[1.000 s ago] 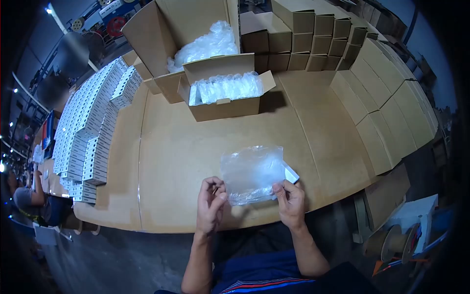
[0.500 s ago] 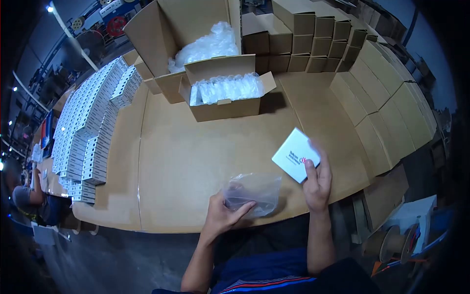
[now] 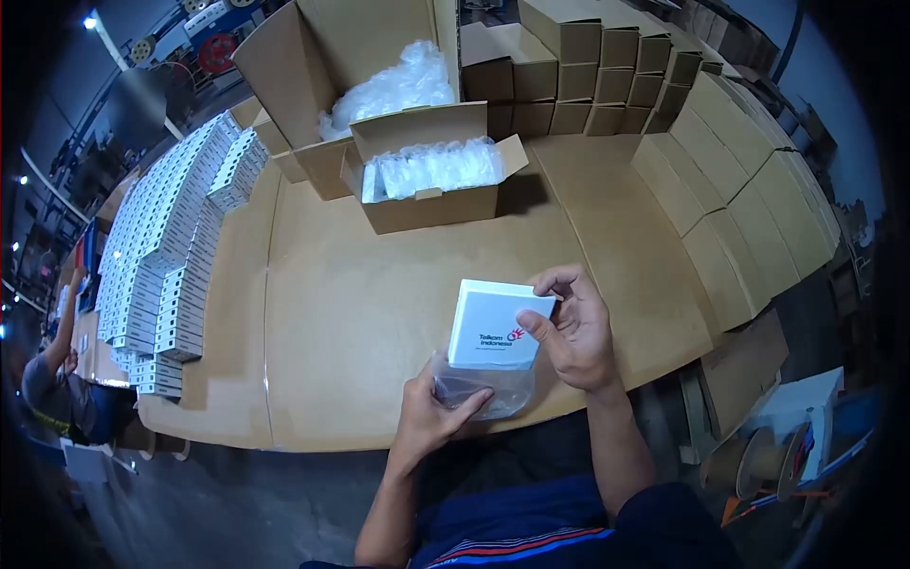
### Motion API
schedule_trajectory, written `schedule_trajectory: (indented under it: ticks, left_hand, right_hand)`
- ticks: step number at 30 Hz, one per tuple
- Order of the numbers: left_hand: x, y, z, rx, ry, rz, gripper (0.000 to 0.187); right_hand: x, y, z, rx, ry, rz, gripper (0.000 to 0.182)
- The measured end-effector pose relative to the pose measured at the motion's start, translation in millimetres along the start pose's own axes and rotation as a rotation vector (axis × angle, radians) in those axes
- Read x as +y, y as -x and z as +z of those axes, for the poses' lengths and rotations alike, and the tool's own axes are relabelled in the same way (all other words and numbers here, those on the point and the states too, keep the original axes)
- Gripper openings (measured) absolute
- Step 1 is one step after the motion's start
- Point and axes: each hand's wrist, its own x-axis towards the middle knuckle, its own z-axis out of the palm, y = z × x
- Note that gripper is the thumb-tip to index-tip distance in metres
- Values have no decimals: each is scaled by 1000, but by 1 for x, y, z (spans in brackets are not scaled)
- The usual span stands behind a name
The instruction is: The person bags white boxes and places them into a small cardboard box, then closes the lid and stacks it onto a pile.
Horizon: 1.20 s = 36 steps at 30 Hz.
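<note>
A white box (image 3: 495,322) with "Telkom Indonesia" print is upright above the table, its lower edge at the mouth of a clear plastic bag (image 3: 502,391). My left hand (image 3: 431,412) grips the bag at its left side, thumb across the front. Around the box's right upper edge, my right hand (image 3: 575,332) is closed, with its thumb on the printed face. Whether the box's bottom is fully inside the bag is hard to tell. Beyond them, an open carton (image 3: 436,211) holds a row of bubble-wrapped items (image 3: 436,171).
Stacked small white boxes (image 3: 171,228) line the table's left side. A larger carton (image 3: 284,85) with bubble wrap (image 3: 398,90) stands behind. Brown cartons (image 3: 578,81) fill the back right, more (image 3: 749,190) along the right. A person (image 3: 66,379) is at far left.
My right hand has brought the white box left and turned it upright, down to the bag. My left hand stays with the bag. The person at far left has raised an arm.
</note>
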Motion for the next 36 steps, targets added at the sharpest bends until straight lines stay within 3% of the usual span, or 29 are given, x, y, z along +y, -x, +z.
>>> schedule_trajectory:
  ticks: [10, 13, 16, 18, 21, 25, 32, 36]
  left_hand:
    - [-2, -2, 6, 35, 114, -17, 56]
    - [4, 0, 6, 16, 255, -21, 49]
    - [-22, 1, 4, 39, 561, -147, 42]
    - [-29, 3, 5, 57, 543, -144, 41]
    - [-32, 3, 10, 144, 640, -141, 43]
    - [-33, -3, 3, 210, 626, -78, 43]
    - [-46, -2, -4, 106, 504, -8, 48]
    - [-30, -6, -2, 187, 342, 64, 53]
  right_hand:
    - [13, -11, 2, 3, 325, 28, 20]
    - [15, -13, 2, 7, 398, 66, 19]
    - [16, -15, 3, -36, 394, 158, 18]
    - [19, -14, 0, -97, 409, 205, 19]
    - [29, -1, 7, 126, -40, 235, 24]
    - [52, 37, -13, 85, -210, 456, 26]
    - [65, 49, -4, 193, -100, 343, 13]
    - [53, 41, 0, 172, -132, 217, 14]
